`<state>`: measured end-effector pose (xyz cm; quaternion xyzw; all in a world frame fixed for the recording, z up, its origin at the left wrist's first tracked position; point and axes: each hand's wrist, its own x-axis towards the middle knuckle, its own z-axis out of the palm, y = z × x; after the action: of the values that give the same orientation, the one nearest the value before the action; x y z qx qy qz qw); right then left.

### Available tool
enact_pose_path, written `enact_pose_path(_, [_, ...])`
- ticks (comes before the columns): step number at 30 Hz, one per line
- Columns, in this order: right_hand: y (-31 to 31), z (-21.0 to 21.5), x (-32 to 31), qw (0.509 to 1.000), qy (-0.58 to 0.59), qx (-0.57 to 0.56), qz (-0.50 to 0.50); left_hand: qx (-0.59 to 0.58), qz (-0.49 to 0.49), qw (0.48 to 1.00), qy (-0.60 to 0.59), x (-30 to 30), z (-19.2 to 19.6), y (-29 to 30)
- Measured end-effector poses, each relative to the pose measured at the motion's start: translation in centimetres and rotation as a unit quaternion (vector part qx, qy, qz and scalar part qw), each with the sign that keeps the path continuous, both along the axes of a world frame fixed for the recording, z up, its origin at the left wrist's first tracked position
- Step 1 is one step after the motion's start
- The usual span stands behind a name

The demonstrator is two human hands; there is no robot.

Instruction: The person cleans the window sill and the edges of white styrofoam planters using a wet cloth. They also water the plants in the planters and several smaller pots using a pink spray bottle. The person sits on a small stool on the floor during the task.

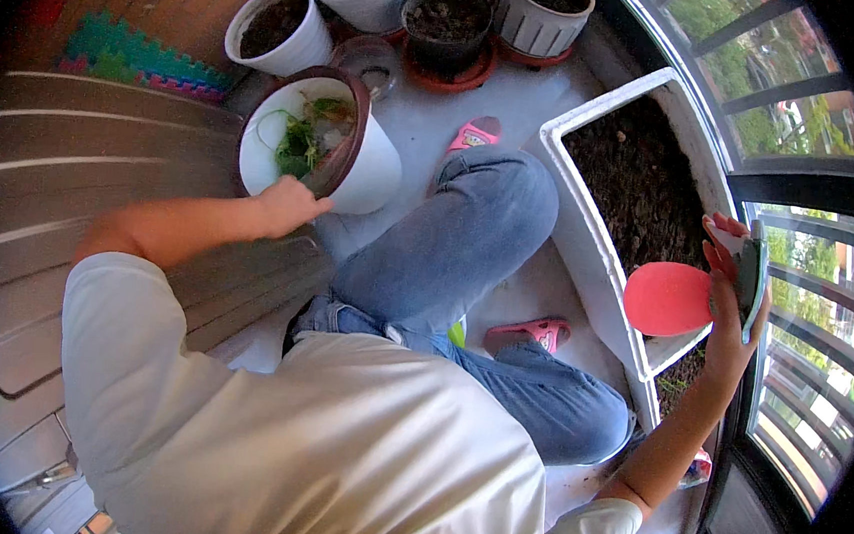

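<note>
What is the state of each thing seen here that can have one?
Brown-rimmed bucket: greenery inside; left hand at rim
White trough: holds dark soil
Black pot: holds soil, on red saucer
White pots: hold soil
Pink tool: held in right hand
Pink sandals: worn

Bright daylight from the right-hand window (817, 260) — edges bowed, corners black.
</note>
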<state>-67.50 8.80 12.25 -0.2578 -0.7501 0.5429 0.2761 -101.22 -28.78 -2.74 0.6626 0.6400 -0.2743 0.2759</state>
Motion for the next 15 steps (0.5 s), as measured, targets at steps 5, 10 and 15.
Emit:
enact_pose_path(5, [-0.9, -0.5, 1.5, 0.999, 0.012, -0.020, -0.025, 0.034, 0.021, 0.999, 0.025, -0.8, -1.9, 0.3])
enact_pose_path(10, [-0.7, -1.0, 2.1, 0.999, 0.021, -0.030, -0.011, 0.011, 0.037, 0.999, 0.026, -0.4, -3.7, 0.9])
enact_pose_path(15, [-0.1, -1.4, 2.0, 1.000, 0.007, -0.006, -0.022, -0.032, 0.039, 0.998, 0.033, -0.1, -4.1, 1.8])
